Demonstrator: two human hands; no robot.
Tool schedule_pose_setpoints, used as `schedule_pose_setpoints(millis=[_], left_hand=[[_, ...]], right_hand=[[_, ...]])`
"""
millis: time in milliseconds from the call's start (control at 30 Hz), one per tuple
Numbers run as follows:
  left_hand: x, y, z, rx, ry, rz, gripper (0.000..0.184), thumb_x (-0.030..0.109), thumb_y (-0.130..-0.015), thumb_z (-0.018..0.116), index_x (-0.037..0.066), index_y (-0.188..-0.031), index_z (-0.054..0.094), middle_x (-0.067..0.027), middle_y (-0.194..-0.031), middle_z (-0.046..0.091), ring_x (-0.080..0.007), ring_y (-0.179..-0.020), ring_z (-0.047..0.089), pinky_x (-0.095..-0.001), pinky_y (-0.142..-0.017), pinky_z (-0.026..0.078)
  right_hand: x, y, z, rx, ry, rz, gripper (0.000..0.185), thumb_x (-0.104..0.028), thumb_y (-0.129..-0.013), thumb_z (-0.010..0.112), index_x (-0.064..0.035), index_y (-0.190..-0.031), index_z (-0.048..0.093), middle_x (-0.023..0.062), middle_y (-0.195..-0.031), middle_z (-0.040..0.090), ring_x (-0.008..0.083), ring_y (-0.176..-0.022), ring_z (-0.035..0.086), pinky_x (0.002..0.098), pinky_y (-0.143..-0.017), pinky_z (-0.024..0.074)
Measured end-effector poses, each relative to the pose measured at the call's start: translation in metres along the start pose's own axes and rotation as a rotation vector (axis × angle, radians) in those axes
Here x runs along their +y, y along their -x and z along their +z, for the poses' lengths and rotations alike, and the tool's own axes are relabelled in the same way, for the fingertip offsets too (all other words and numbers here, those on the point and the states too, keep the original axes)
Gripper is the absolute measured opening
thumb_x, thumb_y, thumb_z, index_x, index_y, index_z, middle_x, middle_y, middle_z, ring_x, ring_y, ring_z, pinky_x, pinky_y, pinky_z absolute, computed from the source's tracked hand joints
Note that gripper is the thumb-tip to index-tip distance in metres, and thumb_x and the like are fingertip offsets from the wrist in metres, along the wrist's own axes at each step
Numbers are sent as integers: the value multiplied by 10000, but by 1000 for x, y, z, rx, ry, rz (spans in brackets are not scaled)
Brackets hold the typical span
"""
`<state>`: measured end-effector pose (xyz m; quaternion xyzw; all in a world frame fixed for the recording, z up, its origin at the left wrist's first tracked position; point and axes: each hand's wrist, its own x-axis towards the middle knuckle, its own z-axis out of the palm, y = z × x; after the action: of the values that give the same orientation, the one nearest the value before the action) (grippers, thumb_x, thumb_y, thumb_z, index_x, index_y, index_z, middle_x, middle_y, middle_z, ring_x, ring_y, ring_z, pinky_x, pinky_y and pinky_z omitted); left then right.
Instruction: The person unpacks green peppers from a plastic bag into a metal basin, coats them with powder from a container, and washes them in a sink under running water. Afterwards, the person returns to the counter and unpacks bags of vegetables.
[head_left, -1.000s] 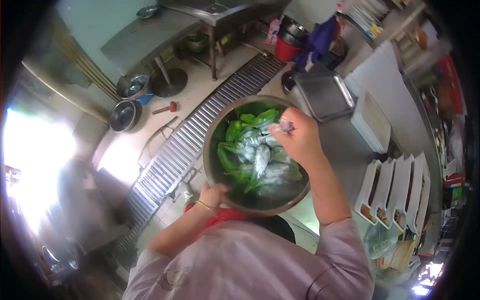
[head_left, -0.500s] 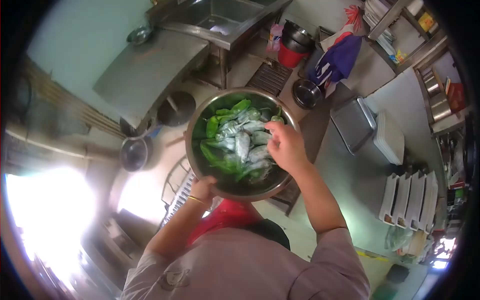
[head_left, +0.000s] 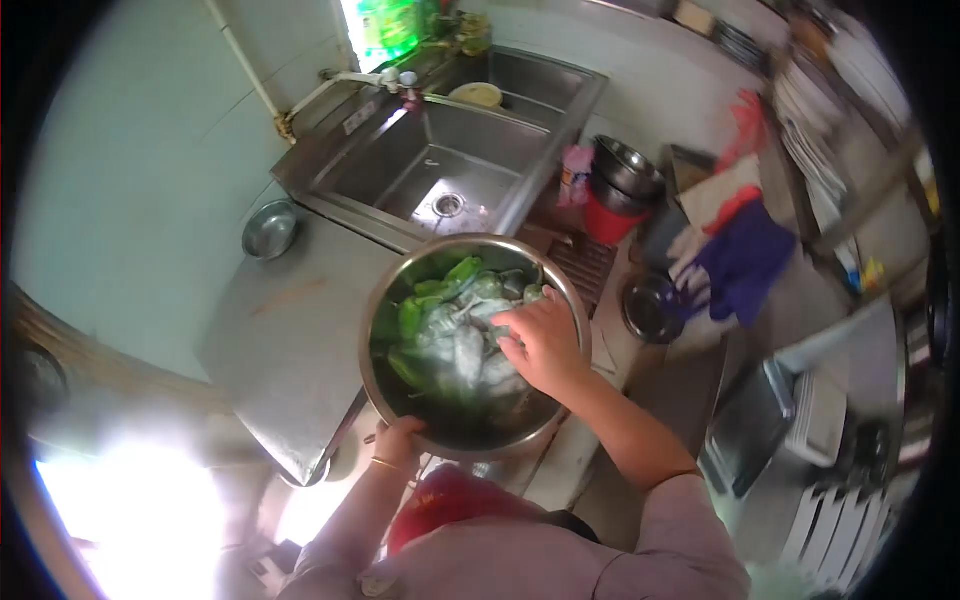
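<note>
A large steel bowl (head_left: 480,445) is in front of my body, its rim gripped at the lower left by my left hand (head_left: 400,442). Inside lie several green peppers (head_left: 408,318), bright green at the left side. The ones in the middle carry a whitish, powdery or shiny look, blurred here. Over the right half of the bowl hovers my right hand (head_left: 545,345), its fingers bent but apart, with nothing visible in them. Whether its fingertips touch the peppers I cannot tell.
Ahead stands a double steel sink (head_left: 400,185) beside a metal counter (head_left: 270,310) bearing a small metal bowl (head_left: 270,230). A red bucket (head_left: 610,222) with stacked pans, a dark pan (head_left: 652,305) and a purple cloth (head_left: 745,265) are to the right.
I have moved forward toward the sink with the bowl, and more of the sink now shows. My right hand has shifted inward from the bowl's right side over the peppers.
</note>
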<state>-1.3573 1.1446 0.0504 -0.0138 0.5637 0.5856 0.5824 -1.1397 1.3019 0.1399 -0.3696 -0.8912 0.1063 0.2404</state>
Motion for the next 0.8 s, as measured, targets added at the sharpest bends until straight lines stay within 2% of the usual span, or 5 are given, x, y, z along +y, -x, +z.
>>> schedule_pose_setpoints(millis=[267,367,467,667,800], left_hand=[[105,-170,94,-58,247,100,361,-29,-754,534,-7,-1112,486,-151,-993,585,-316,-866,624,-452,-741,564],[108,-239,141,-181,424,-49,244,0,-776,545,8,-1013,487,-141,-959,581,-320,-831,626,-460,-721,570],[121,-231,202,31,385,6,182,44,-802,557,24,-968,486,-134,-932,580,-309,-797,630,-456,-676,578],[96,-380,279,229,585,-73,389,37,-795,589,104,-1129,403,-158,-1040,520,-328,-857,606,-504,-659,586],[56,-476,314,467,604,-72,506,32,-753,611,155,-1178,363,-169,-1037,508,-332,-855,599,-484,-597,583]], right_hand=[[51,-222,6,121,1,-114,481,-190,-676,740,-161,-1134,598,34,-978,640,251,-1051,558,564,-1034,259],[112,-298,1,143,59,-145,448,-245,-680,746,-156,-1096,606,47,-1018,636,264,-1037,558,559,-1008,289],[159,-368,-1,164,102,-239,419,-272,-702,735,-147,-1080,603,51,-1039,631,265,-1046,553,563,-1018,281],[203,-578,83,188,488,-393,447,-437,-784,661,-137,-1112,619,59,-1064,644,242,-1107,549,539,-1056,240],[208,-643,95,-467,656,-452,542,-567,-815,523,-97,-1053,650,120,-952,687,300,-982,622,484,-1026,296]])
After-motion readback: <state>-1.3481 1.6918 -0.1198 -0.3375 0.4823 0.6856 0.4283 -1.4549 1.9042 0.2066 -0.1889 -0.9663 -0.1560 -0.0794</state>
